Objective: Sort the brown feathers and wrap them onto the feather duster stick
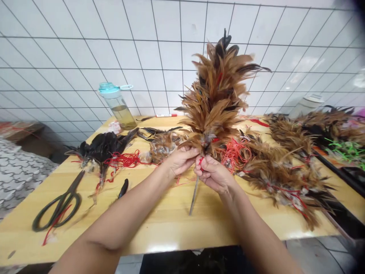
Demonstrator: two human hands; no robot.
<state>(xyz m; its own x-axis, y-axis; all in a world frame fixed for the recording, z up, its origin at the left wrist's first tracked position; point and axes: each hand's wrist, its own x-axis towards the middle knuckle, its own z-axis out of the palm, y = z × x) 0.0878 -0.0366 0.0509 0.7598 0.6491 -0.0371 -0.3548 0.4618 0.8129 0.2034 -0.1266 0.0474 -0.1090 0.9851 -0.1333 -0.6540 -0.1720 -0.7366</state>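
Observation:
A feather duster of brown and black feathers stands nearly upright in the middle, its thin stick slanting down toward the table. My left hand is closed, its thumb and fingers pinching the base of the lowest feathers. Just to the right, my right hand is wrapped around the top of the stick, with a bit of red string at its fingers. Both hands nearly touch. Part of what the left fingers grip is hidden behind the hand.
Black scissors lie at the left, below black feathers and red strings. A water bottle and a marker are at the back. Brown feather bunches and a dark flat device lie right. The tiled wall stands behind.

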